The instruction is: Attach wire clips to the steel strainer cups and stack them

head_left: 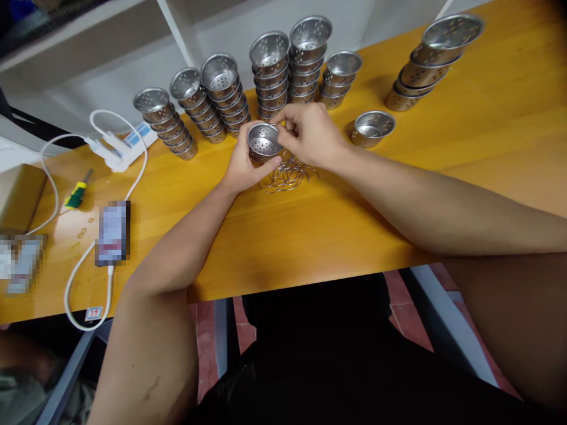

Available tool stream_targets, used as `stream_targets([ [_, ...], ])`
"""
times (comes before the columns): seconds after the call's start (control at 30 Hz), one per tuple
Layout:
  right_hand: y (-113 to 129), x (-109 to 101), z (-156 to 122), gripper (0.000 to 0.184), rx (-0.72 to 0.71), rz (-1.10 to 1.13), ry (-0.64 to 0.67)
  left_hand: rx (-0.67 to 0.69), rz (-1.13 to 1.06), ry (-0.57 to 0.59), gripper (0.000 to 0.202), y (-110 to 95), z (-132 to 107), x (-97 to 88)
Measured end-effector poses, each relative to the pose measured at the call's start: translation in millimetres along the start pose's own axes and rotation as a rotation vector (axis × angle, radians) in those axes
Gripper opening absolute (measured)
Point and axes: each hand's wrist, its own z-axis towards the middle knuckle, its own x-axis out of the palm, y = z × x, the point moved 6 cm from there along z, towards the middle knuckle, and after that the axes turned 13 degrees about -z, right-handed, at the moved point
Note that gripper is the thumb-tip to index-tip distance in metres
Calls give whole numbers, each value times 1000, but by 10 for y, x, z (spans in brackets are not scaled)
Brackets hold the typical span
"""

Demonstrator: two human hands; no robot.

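A small perforated metal cup (264,143) is held just above the table by my left hand (241,164), with the fingers round its far left side and the thumb across its near side. At the cup's right rim, my right hand (315,134) is closed in a pinch. Whatever lies between those fingertips is too small to make out. Below my hands, a loose heap of thin curved metal wires (289,177) rests on the tabletop. Right of my right hand stands a single perforated cup (372,128), upright, with what looks like a wire in it.
Stacks of perforated cups (271,74) line the back of the wooden table (310,236). Another leaning stack (425,65) is at the right. On the left are a power strip (133,147), a phone (113,233) with a white cable, and a green-yellow screwdriver (77,193).
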Motion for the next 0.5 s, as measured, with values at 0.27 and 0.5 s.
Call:
stream_targets([
  [0.27,52,98,34,36,-5,156,10,-78,-61,-34,110,-38,8,55],
  [0.5,-61,97,62,68,-139,520,298,-257,-285,-7,95,217,-47,-10],
])
